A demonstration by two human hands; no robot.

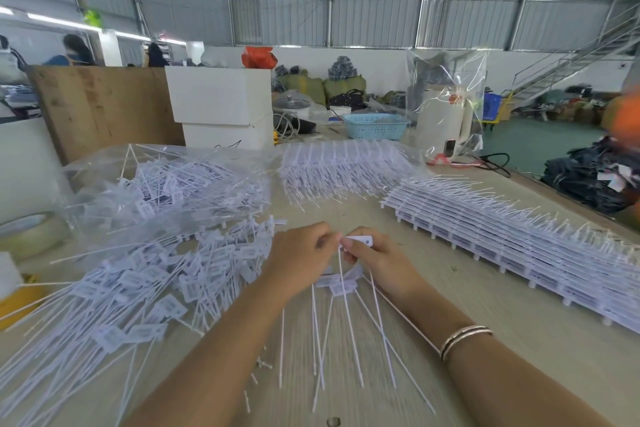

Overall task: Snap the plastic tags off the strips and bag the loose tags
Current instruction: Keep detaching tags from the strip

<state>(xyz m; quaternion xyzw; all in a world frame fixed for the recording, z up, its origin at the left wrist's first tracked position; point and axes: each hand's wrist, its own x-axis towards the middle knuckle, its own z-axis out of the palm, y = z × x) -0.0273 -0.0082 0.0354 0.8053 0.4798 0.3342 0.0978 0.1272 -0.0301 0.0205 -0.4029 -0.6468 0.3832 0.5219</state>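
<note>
While the table [450, 218] carried a long stack [519, 239] of unsnapped strips along its right side, a loose heap [145, 288] spread on the left, with a clear bag [166, 184] of tags behind it. Both hands met at the middle: the left hand [301, 253] pinched a thin tail, and the right hand [377, 260] gripped a tag [360, 241] by its flat head. That head pointed away, its tail running back toward the person. A hard twist might have snapped the tail instead, and the freed tails could have tangled.
</note>
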